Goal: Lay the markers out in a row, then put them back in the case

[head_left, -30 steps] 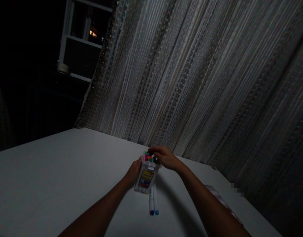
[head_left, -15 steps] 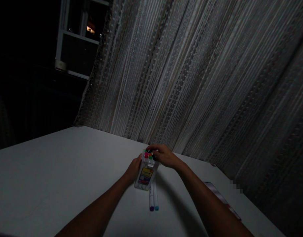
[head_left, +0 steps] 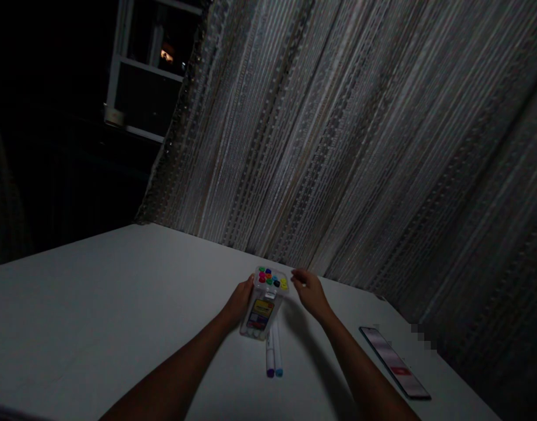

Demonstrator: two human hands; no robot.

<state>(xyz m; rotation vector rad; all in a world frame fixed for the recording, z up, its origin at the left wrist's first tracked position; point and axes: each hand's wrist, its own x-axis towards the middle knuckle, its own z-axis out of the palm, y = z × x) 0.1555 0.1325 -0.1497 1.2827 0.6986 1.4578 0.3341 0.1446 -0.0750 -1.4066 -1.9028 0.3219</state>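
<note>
A clear plastic marker case stands slightly tilted on the white table, its yellow-and-blue label facing me. Coloured caps in red, green, orange, black and yellow show at its top. My left hand grips the case along its left side; some fingers are hidden behind it. Just right of the case top, my right hand is held in the air with thumb and fingers apart and nothing visible between them. Two white markers, one with a purple end and one with a light blue end, lie side by side in front of the case.
A phone with a lit screen lies on the white table, right of my right forearm. A patterned, stringed curtain hangs along the table's back edge. The window at the upper left is dark.
My right hand has moved off the caps to the right, away from the case. Yellow caps at the right of the case top now show. My left hand still holds the case.
</note>
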